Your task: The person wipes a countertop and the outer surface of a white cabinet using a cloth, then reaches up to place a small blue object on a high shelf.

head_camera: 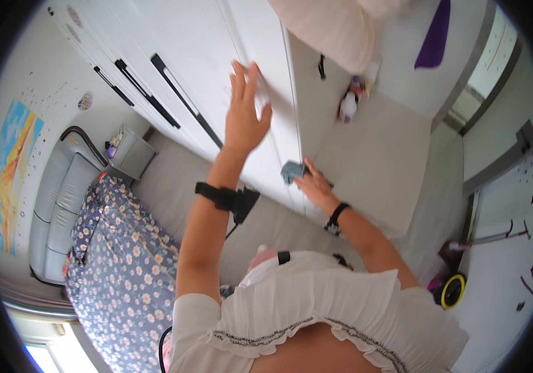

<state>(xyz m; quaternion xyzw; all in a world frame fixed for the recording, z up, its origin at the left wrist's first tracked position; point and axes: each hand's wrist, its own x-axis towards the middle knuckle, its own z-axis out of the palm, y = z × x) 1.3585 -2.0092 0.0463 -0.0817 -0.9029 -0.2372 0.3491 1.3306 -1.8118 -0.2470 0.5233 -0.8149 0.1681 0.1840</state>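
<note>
My left hand (247,109) is raised with its fingers apart, at the white wardrobe door (201,51); whether the palm touches the door I cannot tell. It holds nothing. Lower down, my right hand (315,184) grips a grey-green cloth (293,172) against the edge of the wardrobe, beside the beige shelf. A black strap with a device sits on my left forearm, and a dark band is on my right wrist.
Right of the wardrobe is a beige shelf surface (369,158) with small bottles (349,107) at its back. A bed with a floral cover (126,265) and a grey nightstand (131,154) stand at left. A grey door frame is at far right.
</note>
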